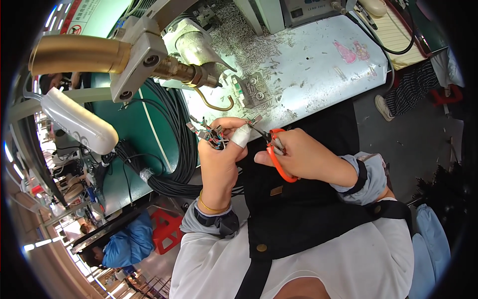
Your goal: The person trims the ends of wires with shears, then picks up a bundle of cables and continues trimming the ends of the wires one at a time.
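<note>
My left hand point(218, 162) is closed around a bunch of dark cable ends point(215, 138) with small metal connectors and coloured wires, which stick out past its fingers. White wrapping covers the thumb. One small connector point(256, 119) pokes up beyond the thumb tip. Orange-handled scissors point(285, 172) are in my right hand point(311, 153), whose fingers are wrapped round the handles. Their dark blades reach left to the thumb tip, close beside that connector; whether they touch a wire is too small to tell. Both hands are just off the table's near edge.
A metal fixture block point(258, 90) sits on the pale table point(328, 70), among heaps of small metal scraps point(249, 37). Over it hangs a machine's brass nozzle point(196, 75). Left are a coil of black cable point(181, 129) and a lamp point(82, 122). A person in blue point(130, 241) is lower left.
</note>
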Available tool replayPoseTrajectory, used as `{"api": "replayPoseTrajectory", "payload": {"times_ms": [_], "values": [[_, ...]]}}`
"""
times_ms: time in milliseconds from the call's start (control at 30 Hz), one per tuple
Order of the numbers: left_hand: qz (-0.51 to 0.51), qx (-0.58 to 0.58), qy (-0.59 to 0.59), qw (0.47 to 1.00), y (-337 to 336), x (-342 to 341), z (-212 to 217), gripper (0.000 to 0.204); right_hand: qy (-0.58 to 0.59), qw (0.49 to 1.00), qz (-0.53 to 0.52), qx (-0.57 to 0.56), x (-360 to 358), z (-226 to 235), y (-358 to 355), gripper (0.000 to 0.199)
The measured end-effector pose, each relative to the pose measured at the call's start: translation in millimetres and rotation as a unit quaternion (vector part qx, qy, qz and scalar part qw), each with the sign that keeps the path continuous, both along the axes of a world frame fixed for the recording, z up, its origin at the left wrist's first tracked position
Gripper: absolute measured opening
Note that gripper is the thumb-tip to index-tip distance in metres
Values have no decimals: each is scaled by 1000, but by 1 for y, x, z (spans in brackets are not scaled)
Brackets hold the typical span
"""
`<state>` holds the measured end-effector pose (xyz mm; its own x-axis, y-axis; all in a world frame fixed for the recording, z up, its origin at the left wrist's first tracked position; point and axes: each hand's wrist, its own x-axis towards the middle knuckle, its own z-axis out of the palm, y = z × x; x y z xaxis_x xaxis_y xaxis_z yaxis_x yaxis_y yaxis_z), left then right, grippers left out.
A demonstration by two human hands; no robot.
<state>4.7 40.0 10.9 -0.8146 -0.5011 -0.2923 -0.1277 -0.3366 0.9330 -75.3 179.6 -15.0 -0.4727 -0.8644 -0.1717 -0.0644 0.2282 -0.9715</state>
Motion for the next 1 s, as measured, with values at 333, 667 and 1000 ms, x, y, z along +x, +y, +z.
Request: {"api": "replayPoseTrajectory", "payload": {"times_ms": [333,667,1000], "values": [[31,-47,-22,998,7,1,3,13,-391,902,174,-48,-21,2,6,53],[58,-60,-16,996,13,8,8,13,39,997,42,60,-4,11,3,50],[40,-31,-27,998,2,8,8,11,193,980,-54,20,4,3,4,42]]}}
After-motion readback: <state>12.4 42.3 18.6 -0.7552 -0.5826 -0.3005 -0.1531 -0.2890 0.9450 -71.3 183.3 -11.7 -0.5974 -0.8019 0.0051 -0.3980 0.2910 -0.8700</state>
